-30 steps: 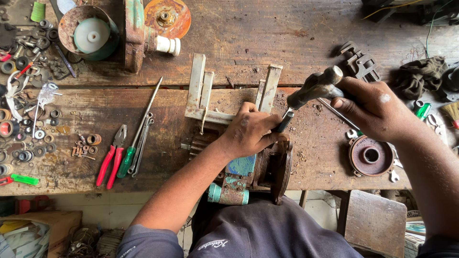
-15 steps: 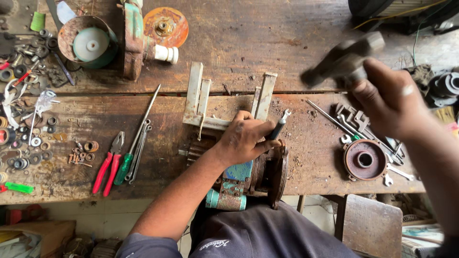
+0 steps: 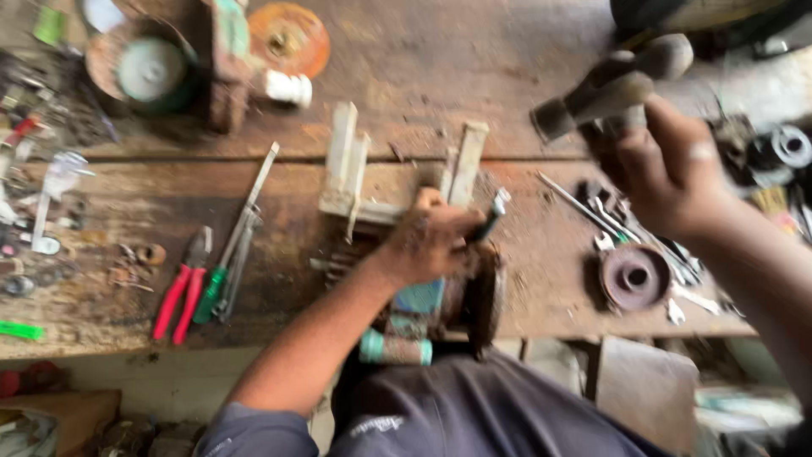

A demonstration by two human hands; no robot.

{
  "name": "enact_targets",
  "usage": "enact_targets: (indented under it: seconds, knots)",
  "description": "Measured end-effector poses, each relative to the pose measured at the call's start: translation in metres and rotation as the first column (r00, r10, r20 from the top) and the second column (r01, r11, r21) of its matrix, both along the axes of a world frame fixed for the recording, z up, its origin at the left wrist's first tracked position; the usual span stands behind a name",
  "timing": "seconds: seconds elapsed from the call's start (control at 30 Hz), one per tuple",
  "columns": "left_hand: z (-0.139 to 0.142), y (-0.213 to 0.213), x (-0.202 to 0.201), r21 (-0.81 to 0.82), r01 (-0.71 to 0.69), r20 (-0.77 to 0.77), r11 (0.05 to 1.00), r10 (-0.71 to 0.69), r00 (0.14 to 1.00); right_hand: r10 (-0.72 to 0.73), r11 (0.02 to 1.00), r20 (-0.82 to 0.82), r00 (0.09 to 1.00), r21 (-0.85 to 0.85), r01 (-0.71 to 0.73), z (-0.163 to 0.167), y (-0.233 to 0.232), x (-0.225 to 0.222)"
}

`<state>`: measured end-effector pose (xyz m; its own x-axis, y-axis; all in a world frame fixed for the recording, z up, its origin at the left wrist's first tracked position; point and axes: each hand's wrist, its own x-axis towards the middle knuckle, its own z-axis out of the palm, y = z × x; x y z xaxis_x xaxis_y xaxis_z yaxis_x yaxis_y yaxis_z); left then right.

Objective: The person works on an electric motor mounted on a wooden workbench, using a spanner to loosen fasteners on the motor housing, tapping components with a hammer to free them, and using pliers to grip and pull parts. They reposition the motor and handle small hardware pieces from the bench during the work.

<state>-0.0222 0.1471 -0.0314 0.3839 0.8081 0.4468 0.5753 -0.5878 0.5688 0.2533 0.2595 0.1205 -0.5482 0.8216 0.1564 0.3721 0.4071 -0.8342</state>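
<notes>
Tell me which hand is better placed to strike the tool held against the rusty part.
Right. The right hand has the hammer raised above the bench, free to swing. The left hand is occupied, its grip closed on the dark-handled tool against the rusty part.

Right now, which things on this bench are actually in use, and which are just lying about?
In use:
- hammer, raised in the right hand
- chisel-like tool, held by the left hand
- rusty machine part under that hand

Lying about:
- red pliers
- green-handled screwdriver
- orange disc
- round pulley
- wrenches
</notes>
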Motion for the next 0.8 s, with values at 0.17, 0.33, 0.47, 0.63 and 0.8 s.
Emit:
enact_targets:
  seconds: [0.17, 0.33, 0.47, 0.63, 0.8]
  knots:
    - [0.008, 0.003, -0.002, -0.073, 0.024, -0.041, 0.997, -0.027, 0.999, 0.009, 0.996, 0.502, 0.865, 0.07, -0.051, 0.019, 0.004, -0.002]
    - [0.015, 0.001, -0.005, -0.005, 0.046, 0.125, 0.999, -0.045, 0.991, 0.037, 0.999, -0.316, 0.948, 0.023, -0.031, 0.02, -0.013, 0.036]
    - [0.023, -0.007, -0.01, 0.022, -0.012, 0.083, 1.0, 0.01, 0.997, -0.03, 0.999, -0.242, 0.97, -0.036, 0.022, 0.005, -0.037, 0.052]
    - [0.031, -0.013, -0.01, 0.092, 0.005, 0.139, 0.996, -0.018, 0.99, -0.024, 1.0, -0.036, 0.999, 0.012, 0.025, -0.006, -0.045, 0.051]
    - [0.031, -0.021, -0.007, 0.029, -0.027, 0.063, 0.999, 0.025, 0.998, 0.012, 0.997, 0.08, 0.997, 0.079, -0.018, -0.015, -0.048, 0.045]
